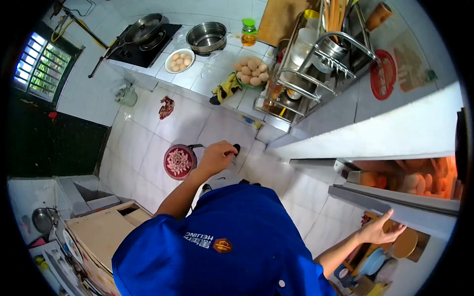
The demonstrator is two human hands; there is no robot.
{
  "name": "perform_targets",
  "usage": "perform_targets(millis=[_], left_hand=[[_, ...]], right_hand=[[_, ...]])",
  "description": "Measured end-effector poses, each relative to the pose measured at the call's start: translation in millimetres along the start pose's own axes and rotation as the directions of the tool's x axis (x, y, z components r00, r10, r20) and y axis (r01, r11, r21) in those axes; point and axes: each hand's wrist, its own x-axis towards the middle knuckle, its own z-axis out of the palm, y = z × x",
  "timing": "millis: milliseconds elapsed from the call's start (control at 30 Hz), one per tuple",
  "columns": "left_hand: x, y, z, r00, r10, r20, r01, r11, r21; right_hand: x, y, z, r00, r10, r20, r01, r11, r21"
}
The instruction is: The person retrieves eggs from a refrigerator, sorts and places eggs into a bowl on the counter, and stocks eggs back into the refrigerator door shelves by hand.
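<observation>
At the right, my right hand (380, 229) has its fingers spread against the edge of a grey fridge door (395, 209), which stands ajar. Through the gap, eggs (418, 183) show in orange light. My left hand (217, 157) hangs in front of my body over the tiled floor, its fingers curled; whether anything small is between them is hidden. Near it on the floor is a round red stool (179, 162) with a pale pattern on top.
Along the counter (190, 81) stand a lidded pan (143, 29), a steel pot (206, 37), a bowl of eggs (179, 61), a heap of eggs (252, 71) and a metal rack (301, 84). A wooden-topped cabinet (98, 227) stands at lower left.
</observation>
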Motion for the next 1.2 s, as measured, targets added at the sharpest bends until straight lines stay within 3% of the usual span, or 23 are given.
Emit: perform_targets(millis=[100, 167, 200, 267, 300, 333, 400, 433, 467, 533, 600, 700, 833, 1067, 1133, 1200], left_hand=[[14.9, -42.0, -2.9, 0.991, -0.132, -0.027, 0.129, 0.988, -0.085], [36.4, -85.3, 3.3, 0.942, -0.319, 0.102, 0.335, 0.884, -0.327], [50.8, -101.9, 4.9, 0.942, -0.318, 0.11, 0.337, 0.883, -0.326], [89.5, -126.2, 10.8, 0.823, -0.476, 0.31, 0.522, 0.417, -0.744], [109.9, -138.0, 14.5, 0.784, -0.486, 0.387, 0.556, 0.271, -0.786], [129.9, -152.0, 21.5, 0.779, -0.48, 0.402, 0.565, 0.262, -0.782], [167.3, -179.6, 44.6, 0.763, -0.477, 0.435, 0.503, 0.017, -0.864], [187.3, -195.9, 55.7, 0.788, -0.411, 0.459, 0.469, -0.081, -0.879], [202.7, -205.7, 68.1, 0.783, -0.408, 0.471, 0.475, -0.097, -0.874], [232.8, -216.1, 91.3, 0.771, -0.49, 0.407, 0.333, -0.235, -0.913], [254.7, -216.0, 107.2, 0.755, -0.519, 0.402, 0.307, -0.261, -0.915], [279.8, -213.7, 118.5, 0.797, -0.517, 0.314, 0.182, -0.291, -0.939], [294.7, -219.7, 134.3, 0.805, -0.519, 0.288, 0.142, -0.302, -0.943], [307.8, -214.9, 139.3, 0.77, -0.614, 0.17, 0.026, -0.236, -0.971], [307.4, -214.9, 141.2, 0.767, -0.624, 0.15, 0.013, -0.219, -0.976], [308.6, -213.5, 142.4, 0.735, -0.663, 0.141, 0.045, -0.161, -0.986]], right_hand=[[0.6, -6.1, 17.7, 1.0, -0.008, -0.028, 0.007, 0.999, -0.053], [0.5, -3.0, 28.4, 0.999, -0.018, -0.047, 0.013, 0.995, -0.098], [-0.8, -3.0, 32.2, 0.998, -0.024, -0.065, 0.014, 0.99, -0.141], [-2.1, -10.8, 35.7, 0.996, -0.052, -0.066, 0.038, 0.978, -0.204], [-5.0, -21.4, 38.0, 0.998, 0.02, -0.051, -0.026, 0.994, -0.104], [-7.1, -31.5, 39.6, 0.996, 0.088, -0.029, -0.088, 0.996, -0.005], [-7.1, -29.3, 36.7, 0.995, 0.101, 0.014, -0.099, 0.991, -0.086], [-7.9, -24.7, 35.7, 0.992, 0.128, 0.003, -0.124, 0.967, -0.221], [-8.2, -20.1, 33.4, 0.988, 0.154, -0.013, -0.149, 0.924, -0.352], [-8.5, -23.6, 31.0, 0.973, 0.23, 0.006, -0.214, 0.913, -0.347], [-7.0, -10.5, 25.2, 0.985, 0.175, 0.015, -0.157, 0.918, -0.365], [-4.0, -5.4, 19.4, 0.98, 0.197, 0.033, -0.16, 0.873, -0.46], [-6.4, 1.6, 16.0, 0.974, 0.226, 0.033, -0.184, 0.861, -0.473], [-8.6, -3.0, 18.0, 0.953, 0.304, 0.01, -0.267, 0.85, -0.454], [-6.1, 16.6, 12.6, 0.958, 0.287, 0.02, -0.253, 0.874, -0.414], [-0.7, 35.1, 2.9, 0.969, 0.233, 0.078, -0.157, 0.829, -0.537]])
